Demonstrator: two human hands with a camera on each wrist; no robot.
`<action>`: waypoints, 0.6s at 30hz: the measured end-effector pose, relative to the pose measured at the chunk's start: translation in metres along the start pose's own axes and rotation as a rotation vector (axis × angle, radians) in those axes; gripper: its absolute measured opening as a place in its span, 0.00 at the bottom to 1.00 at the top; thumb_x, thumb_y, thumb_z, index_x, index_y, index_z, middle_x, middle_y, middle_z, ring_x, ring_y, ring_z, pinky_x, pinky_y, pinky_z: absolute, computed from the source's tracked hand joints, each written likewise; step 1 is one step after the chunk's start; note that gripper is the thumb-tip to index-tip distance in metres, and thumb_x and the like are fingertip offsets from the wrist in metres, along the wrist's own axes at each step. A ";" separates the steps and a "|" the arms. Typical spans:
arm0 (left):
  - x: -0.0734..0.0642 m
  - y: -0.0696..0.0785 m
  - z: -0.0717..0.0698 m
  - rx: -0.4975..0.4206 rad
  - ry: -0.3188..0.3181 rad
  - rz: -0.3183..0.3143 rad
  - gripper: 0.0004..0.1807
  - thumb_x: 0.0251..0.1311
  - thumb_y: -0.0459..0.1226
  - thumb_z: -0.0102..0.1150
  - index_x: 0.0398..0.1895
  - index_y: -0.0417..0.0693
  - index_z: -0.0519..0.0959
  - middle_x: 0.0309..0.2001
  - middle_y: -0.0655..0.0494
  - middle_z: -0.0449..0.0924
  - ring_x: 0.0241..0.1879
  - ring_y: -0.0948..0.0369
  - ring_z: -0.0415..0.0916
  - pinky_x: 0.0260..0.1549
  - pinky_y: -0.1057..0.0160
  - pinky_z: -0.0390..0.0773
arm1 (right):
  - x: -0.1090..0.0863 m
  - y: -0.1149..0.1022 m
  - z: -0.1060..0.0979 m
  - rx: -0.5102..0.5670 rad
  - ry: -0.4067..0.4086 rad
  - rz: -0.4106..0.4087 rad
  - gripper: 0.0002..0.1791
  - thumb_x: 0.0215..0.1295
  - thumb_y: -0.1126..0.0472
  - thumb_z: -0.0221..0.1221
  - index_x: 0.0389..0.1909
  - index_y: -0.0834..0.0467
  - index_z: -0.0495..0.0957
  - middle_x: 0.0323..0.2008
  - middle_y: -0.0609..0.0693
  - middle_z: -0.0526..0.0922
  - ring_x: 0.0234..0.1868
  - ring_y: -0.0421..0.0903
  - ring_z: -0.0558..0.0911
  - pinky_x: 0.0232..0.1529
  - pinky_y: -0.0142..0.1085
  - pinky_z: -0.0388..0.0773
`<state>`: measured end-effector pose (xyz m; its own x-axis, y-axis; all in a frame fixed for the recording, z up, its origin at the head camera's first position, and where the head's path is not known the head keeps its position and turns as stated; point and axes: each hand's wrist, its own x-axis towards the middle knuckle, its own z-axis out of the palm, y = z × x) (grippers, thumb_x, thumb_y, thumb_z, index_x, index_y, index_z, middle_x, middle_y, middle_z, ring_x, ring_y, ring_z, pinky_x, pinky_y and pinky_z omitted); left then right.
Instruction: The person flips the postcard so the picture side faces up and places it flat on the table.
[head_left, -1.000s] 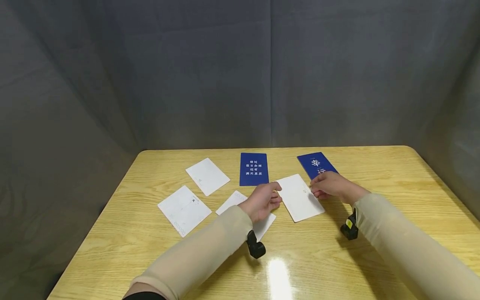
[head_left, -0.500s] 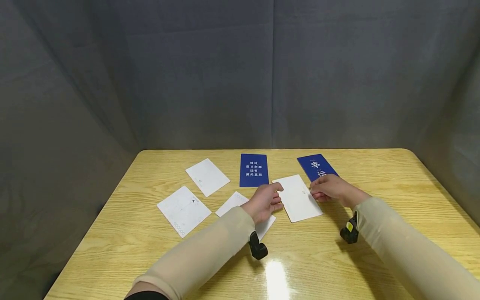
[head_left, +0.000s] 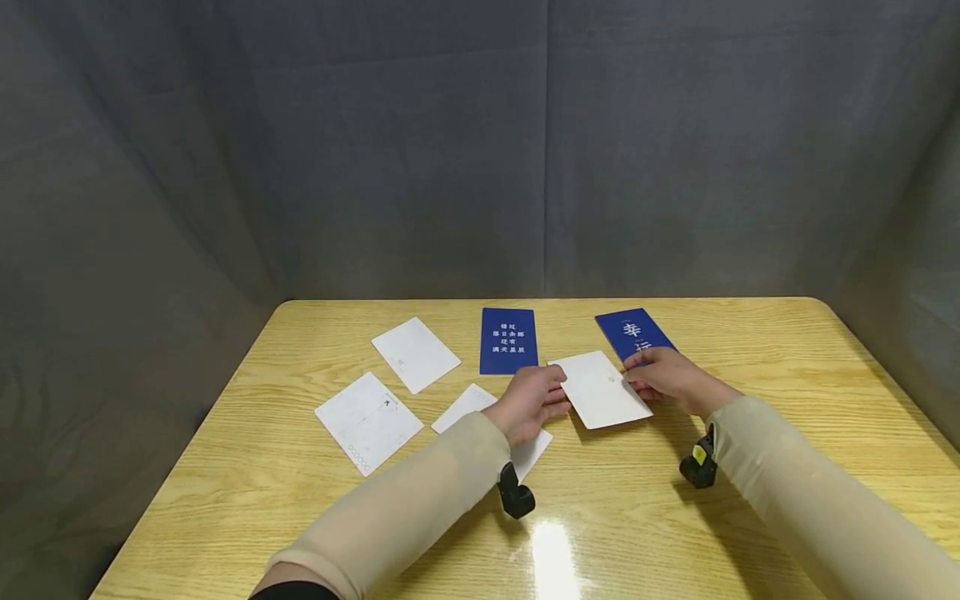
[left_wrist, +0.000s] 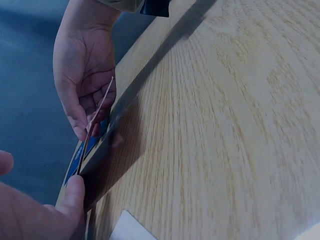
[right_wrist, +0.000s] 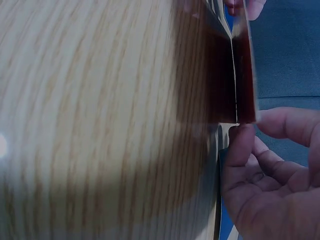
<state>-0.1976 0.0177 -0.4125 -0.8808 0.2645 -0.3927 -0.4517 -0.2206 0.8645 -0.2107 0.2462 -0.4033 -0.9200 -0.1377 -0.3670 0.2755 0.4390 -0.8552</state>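
Observation:
A white postcard (head_left: 602,390) is held between both hands, its near edge lifted off the table and its blank-looking face up. My left hand (head_left: 528,404) pinches the left edge, the thumb on top. On the opposite side, my right hand (head_left: 666,382) pinches the right edge between thumb and fingers. The left wrist view shows the postcard (left_wrist: 97,112) nearly edge-on, and the right wrist view catches its dark red underside (right_wrist: 244,75) close over the glossy tabletop. Behind the right hand lies a blue card (head_left: 633,333) with white characters, partly covered by the fingers.
Another blue card (head_left: 509,342) lies at the back middle of the wooden table (head_left: 225,500). Two white cards, one behind (head_left: 416,354) and one in front (head_left: 369,422), lie on the left. A third white card (head_left: 465,404) is partly under the left forearm. A grey curtain (head_left: 420,150) hangs behind.
The white postcard's near edge has risen, tilting it up from the table. Both hands keep nearly the same places at its sides; the other cards have not moved.

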 end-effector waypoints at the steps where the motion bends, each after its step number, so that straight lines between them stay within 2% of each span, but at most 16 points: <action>1: 0.000 0.000 0.000 -0.005 0.000 0.001 0.33 0.61 0.28 0.53 0.69 0.25 0.59 0.61 0.32 0.64 0.55 0.48 0.67 0.61 0.51 0.76 | 0.001 0.000 0.000 -0.005 0.004 -0.001 0.17 0.76 0.69 0.53 0.58 0.76 0.67 0.33 0.50 0.76 0.33 0.40 0.75 0.36 0.31 0.78; 5: 0.002 -0.001 -0.002 0.000 0.007 0.023 0.19 0.62 0.25 0.51 0.56 0.28 0.67 0.47 0.42 0.69 0.45 0.54 0.69 0.58 0.54 0.79 | 0.001 0.001 -0.001 -0.016 0.007 -0.007 0.17 0.76 0.69 0.53 0.58 0.76 0.68 0.34 0.49 0.76 0.33 0.40 0.75 0.36 0.31 0.77; 8: 0.004 -0.003 -0.003 0.058 0.020 0.074 0.16 0.64 0.22 0.50 0.54 0.26 0.72 0.42 0.46 0.72 0.37 0.59 0.72 0.50 0.61 0.81 | 0.001 0.002 -0.001 0.021 -0.010 -0.018 0.17 0.76 0.70 0.52 0.58 0.77 0.67 0.34 0.49 0.77 0.33 0.39 0.76 0.37 0.31 0.78; 10: 0.005 -0.003 -0.003 0.105 0.031 0.115 0.18 0.65 0.21 0.50 0.57 0.23 0.73 0.43 0.46 0.75 0.33 0.62 0.73 0.45 0.65 0.81 | 0.001 0.003 -0.001 0.056 -0.025 -0.025 0.17 0.76 0.71 0.52 0.58 0.78 0.67 0.34 0.48 0.77 0.33 0.38 0.77 0.37 0.31 0.79; 13: 0.006 -0.003 -0.004 0.147 0.046 0.164 0.20 0.66 0.21 0.53 0.61 0.24 0.74 0.50 0.43 0.78 0.32 0.63 0.74 0.40 0.68 0.80 | 0.000 0.002 -0.001 0.098 -0.034 -0.027 0.17 0.76 0.71 0.52 0.58 0.78 0.67 0.33 0.47 0.77 0.32 0.37 0.76 0.38 0.31 0.79; 15: 0.007 -0.003 -0.005 0.151 0.048 0.189 0.19 0.67 0.21 0.54 0.61 0.25 0.75 0.52 0.41 0.79 0.34 0.62 0.76 0.40 0.67 0.82 | 0.000 0.003 -0.001 0.101 -0.033 -0.031 0.16 0.76 0.71 0.52 0.58 0.78 0.67 0.33 0.47 0.76 0.33 0.38 0.76 0.38 0.31 0.79; 18: 0.006 -0.001 -0.005 0.174 0.043 0.216 0.19 0.68 0.21 0.55 0.61 0.28 0.76 0.48 0.43 0.81 0.36 0.60 0.78 0.42 0.64 0.83 | 0.000 0.003 -0.002 0.099 -0.025 -0.032 0.17 0.77 0.69 0.52 0.58 0.77 0.68 0.34 0.48 0.76 0.34 0.39 0.76 0.39 0.31 0.79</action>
<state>-0.2035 0.0145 -0.4177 -0.9610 0.1877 -0.2031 -0.2246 -0.1018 0.9691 -0.2103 0.2496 -0.4048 -0.9218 -0.1731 -0.3469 0.2734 0.3443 -0.8982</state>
